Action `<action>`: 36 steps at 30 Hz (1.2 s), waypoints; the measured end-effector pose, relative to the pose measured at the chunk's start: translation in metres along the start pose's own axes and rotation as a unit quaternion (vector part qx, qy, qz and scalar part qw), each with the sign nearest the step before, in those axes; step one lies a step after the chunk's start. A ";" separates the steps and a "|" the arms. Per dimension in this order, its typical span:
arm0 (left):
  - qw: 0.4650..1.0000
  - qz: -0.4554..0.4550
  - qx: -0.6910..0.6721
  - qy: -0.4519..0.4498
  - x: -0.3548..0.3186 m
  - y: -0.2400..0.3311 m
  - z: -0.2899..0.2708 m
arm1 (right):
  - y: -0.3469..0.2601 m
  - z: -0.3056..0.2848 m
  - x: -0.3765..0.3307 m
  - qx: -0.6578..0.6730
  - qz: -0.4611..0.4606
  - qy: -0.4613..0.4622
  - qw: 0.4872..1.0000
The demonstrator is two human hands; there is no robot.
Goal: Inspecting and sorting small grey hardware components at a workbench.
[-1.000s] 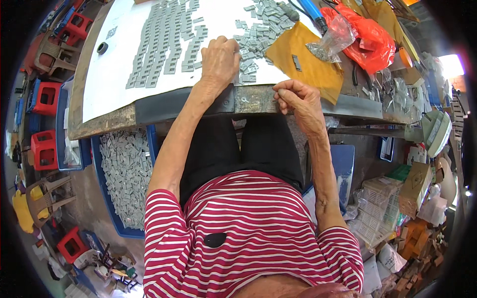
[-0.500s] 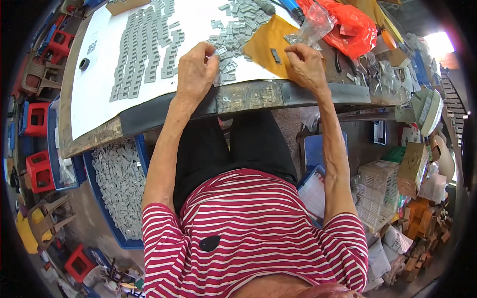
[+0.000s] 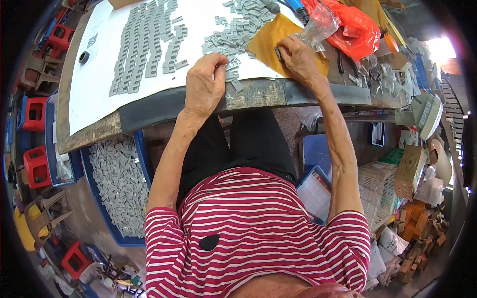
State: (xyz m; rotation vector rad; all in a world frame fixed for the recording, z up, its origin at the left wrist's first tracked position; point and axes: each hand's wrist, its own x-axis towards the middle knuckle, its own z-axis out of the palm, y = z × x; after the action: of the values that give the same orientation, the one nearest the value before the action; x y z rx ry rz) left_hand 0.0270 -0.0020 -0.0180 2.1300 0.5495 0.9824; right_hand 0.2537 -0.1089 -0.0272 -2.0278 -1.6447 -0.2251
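We see the left hand (image 3: 206,84) at upper centre of the frame, knuckles up, fingers curled down onto the near edge of a loose heap of small grey flat parts (image 3: 233,35) – whether it pinches one we cannot tell, the fingertips are hidden under the hand. The right hand (image 3: 298,59) sits to the upper right of it, resting on a mustard-yellow sheet (image 3: 266,42), fingers narrowed onto a small dark piece (image 3: 278,53) at the sheet's edge; thumb and forefinger look closed on it. The two hands are near each other, not touching. Left of the heap, the same grey parts lie in tidy rows (image 3: 146,44) on a white sheet (image 3: 99,89) covering the tabletop (image 3: 258,94), whose worn dark front edge runs under both wrists. Just above the right hand there is a crumpled clear plastic bag (image 3: 320,22), and touching it a red plastic bag (image 3: 355,27) in the upper right – a blue-handled tool (image 3: 298,7) pokes in at the top edge. A small black ring (image 3: 84,57) lies on the white sheet at upper left. Below the tabletop at lower left, a blue tray (image 3: 107,218) on the floor is full of more grey parts. Red stools (image 3: 35,111) stand along the left rim. The person wears a red-and-white striped shirt (image 3: 258,233).
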 end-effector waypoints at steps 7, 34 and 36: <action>0.982 0.110 0.094 -0.119 -0.017 0.006 -0.003 | 0.008 -0.001 0.010 -0.107 -0.060 -0.076 0.989; 0.966 0.128 0.177 -0.140 -0.026 0.000 0.001 | -0.031 -0.025 -0.008 0.184 0.102 0.007 0.978; 0.990 0.095 0.071 -0.078 -0.025 0.002 -0.001 | -0.047 -0.029 -0.013 0.439 0.218 -0.006 0.871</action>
State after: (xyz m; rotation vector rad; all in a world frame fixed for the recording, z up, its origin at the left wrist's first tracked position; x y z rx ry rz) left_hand 0.0112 -0.0181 -0.0282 2.3971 0.3524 0.8898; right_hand 0.2112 -0.1277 0.0057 -1.5773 -0.9479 0.5997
